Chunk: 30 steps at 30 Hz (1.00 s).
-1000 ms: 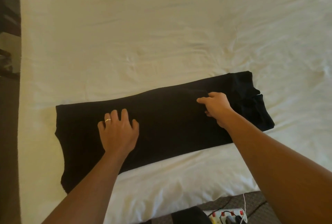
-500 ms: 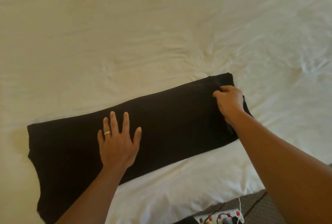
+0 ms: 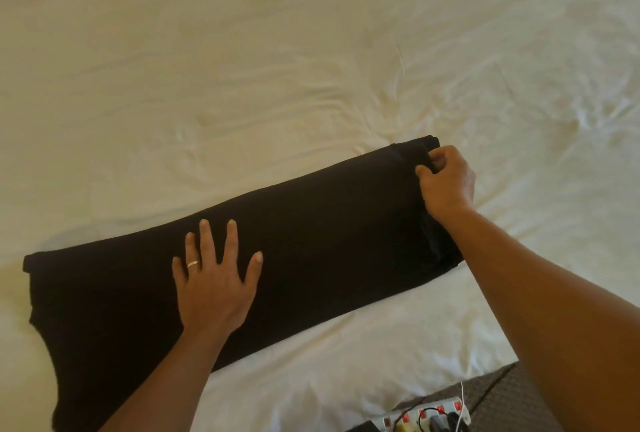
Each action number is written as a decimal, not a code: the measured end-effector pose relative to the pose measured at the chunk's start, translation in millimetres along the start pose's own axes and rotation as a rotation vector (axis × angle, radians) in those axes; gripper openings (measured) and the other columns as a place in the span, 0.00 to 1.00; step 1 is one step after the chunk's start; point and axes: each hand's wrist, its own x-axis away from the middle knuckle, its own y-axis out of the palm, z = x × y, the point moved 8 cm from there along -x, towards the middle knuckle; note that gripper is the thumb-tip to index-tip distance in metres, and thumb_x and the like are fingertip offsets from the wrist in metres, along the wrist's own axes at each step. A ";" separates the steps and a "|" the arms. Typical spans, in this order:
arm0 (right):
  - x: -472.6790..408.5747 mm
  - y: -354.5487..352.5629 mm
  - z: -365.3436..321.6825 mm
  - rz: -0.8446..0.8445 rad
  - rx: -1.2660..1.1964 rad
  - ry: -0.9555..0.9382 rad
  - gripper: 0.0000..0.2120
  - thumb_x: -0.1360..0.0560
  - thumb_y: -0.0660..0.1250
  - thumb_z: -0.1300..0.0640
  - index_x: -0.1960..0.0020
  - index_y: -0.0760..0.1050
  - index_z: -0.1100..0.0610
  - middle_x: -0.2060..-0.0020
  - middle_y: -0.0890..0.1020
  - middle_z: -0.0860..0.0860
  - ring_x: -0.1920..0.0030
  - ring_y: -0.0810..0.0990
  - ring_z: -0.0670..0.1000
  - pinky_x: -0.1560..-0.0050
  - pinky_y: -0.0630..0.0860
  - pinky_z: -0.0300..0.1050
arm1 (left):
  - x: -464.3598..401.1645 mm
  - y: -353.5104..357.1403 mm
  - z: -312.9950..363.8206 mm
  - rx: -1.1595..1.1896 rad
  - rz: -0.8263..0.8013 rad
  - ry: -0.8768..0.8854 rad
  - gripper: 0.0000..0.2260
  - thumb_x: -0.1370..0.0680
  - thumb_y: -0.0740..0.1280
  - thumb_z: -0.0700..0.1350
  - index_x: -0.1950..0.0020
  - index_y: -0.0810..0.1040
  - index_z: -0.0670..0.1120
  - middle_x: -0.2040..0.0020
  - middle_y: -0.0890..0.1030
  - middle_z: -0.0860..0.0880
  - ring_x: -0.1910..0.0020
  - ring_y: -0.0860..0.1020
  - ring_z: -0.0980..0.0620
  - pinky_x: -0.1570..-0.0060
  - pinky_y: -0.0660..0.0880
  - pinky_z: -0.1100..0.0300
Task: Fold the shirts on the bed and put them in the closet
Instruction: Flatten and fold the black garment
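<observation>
— Cream bed sheet [image 3: 242,68] fills nearly the whole view, creased, heaviest wrinkles toward the right. What lies on it?

— One black shirt [image 3: 329,251], folded lengthwise into a long band. It runs on a slant from the lower left up to the right of centre, flat on the sheet near the bed's near edge. Left end looks wider and less even.

— Hands?

— Both on the shirt. Left hand [image 3: 216,279] lies palm down on the middle-left of the band, fingers straight and spread, pressing the cloth flat, gripping nothing. Ring [image 3: 193,263] on one finger.

— And the other?

— Right hand [image 3: 446,182] at the shirt's upper right end, fingers curled in, thumb and fingertips pinching the black fabric at the edge. How much cloth is in the pinch, cannot tell.

— Anything off the bed?

— Bottom right, a strip of dark patterned floor [image 3: 498,397], and on it a white power strip [image 3: 426,419] with red switches, dark plugs and a thin white cable.
</observation>
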 end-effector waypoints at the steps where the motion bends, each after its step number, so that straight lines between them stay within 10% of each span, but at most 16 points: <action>1: -2.3 0.9 1.8 -0.008 0.022 -0.003 0.13 0.19 0.67 0.59 0.36 0.73 0.54 0.45 0.78 0.50 0.50 0.78 0.49 0.56 0.72 0.36 | -0.3 0.7 0.4 -0.006 -0.002 0.003 0.35 0.20 0.42 0.70 0.16 0.46 0.56 0.16 0.46 0.43 0.18 0.49 0.37 0.24 0.54 0.34; 9: 50.9 41.7 -53.0 -0.049 0.516 -0.597 0.19 0.18 0.57 0.47 0.29 0.69 0.52 0.27 0.68 0.53 0.27 0.65 0.57 0.29 0.63 0.59 | -3.0 10.0 2.2 -0.008 -0.018 -0.014 0.36 0.21 0.39 0.72 0.16 0.47 0.56 0.16 0.48 0.42 0.19 0.50 0.36 0.25 0.54 0.32; 15: 44.9 79.7 4.0 -0.295 0.903 -0.566 0.34 0.19 0.37 0.31 0.18 0.38 0.45 0.20 0.34 0.50 0.21 0.32 0.57 0.26 0.36 0.55 | -4.4 11.5 -1.5 0.001 -0.037 0.004 0.35 0.22 0.44 0.72 0.18 0.41 0.60 0.16 0.43 0.45 0.18 0.46 0.37 0.25 0.52 0.30; 25: 47.0 80.0 -3.6 -0.342 1.071 -0.492 0.35 0.19 0.39 0.32 0.19 0.34 0.46 0.21 0.31 0.51 0.21 0.31 0.59 0.23 0.37 0.59 | 0.0 -4.5 -37.3 0.051 -0.022 0.114 0.36 0.22 0.36 0.73 0.17 0.44 0.59 0.16 0.44 0.48 0.17 0.46 0.44 0.21 0.52 0.39; 30: 91.9 100.2 -47.9 -0.210 1.097 -0.550 0.32 0.19 0.60 0.49 0.19 0.53 0.54 0.19 0.46 0.59 0.19 0.44 0.63 0.22 0.49 0.62 | 9.8 -10.9 -105.8 0.054 -0.004 0.086 0.35 0.20 0.37 0.71 0.16 0.49 0.55 0.16 0.47 0.47 0.17 0.48 0.44 0.21 0.51 0.41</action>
